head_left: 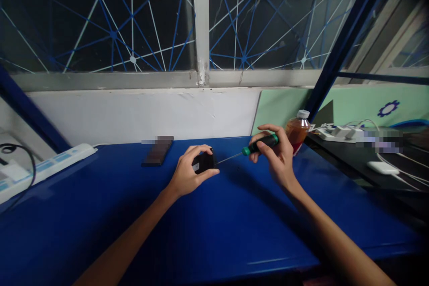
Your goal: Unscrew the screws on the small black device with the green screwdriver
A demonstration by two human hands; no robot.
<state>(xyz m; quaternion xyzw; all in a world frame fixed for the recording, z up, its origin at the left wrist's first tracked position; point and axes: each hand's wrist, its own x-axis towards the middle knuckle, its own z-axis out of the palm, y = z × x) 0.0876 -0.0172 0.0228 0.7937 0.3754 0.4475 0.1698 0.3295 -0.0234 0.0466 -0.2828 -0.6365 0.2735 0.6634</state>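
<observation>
My left hand [189, 171] is closed round a small black device [204, 162], held just above the blue table [214, 219]. My right hand [276, 152] grips a screwdriver [258, 145] by its black and green handle. The thin metal shaft points left, and its tip meets the right edge of the black device. Both forearms reach in from the bottom of the view.
A dark flat rectangular object [157, 151] lies at the back of the table. A bottle of amber liquid [296, 131] stands just right of my right hand. A white power strip [47, 163] sits at the left. Chargers and cables [345, 132] lie on the dark surface at the right.
</observation>
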